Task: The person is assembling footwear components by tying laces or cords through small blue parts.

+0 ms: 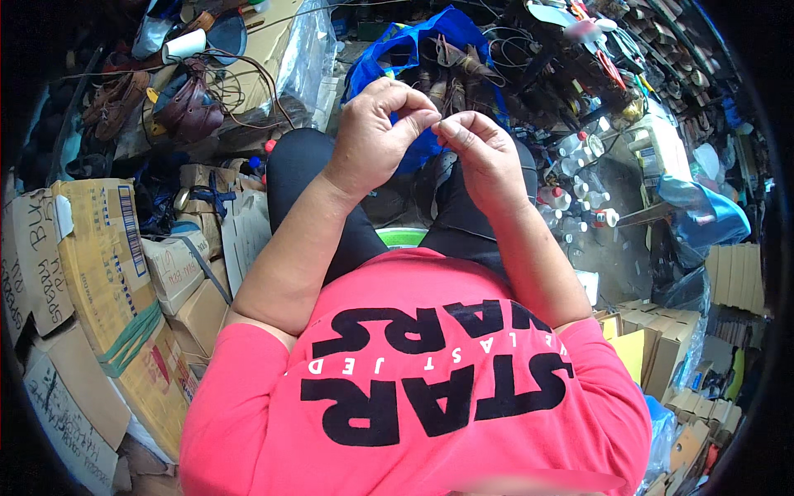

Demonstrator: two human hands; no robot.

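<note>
1. Your left hand (372,136) and your right hand (488,157) meet at their fingertips, above the gap between your black-trousered knees (294,161); each thumb and forefinger are brought together.
2. Anything pinched there is too small to make out, so I cannot tell whether either grip is clamped on something, nor its long axis. The meeting point lies midway, neither hand clearly nearer.
3. Straight beyond your fingertips sits a blue plastic bag (453,23), gaping, with brown leather-looking pieces (451,56) inside. Your hands hide its near edge.
4. Off your right knee, clear plastic bottles with red and white caps (573,147) crowd the near-left edge of the grey floor (624,169).
5. To your left, a tan cardboard box (98,240) leans well apart from your forearm, leaving side room there.
</note>
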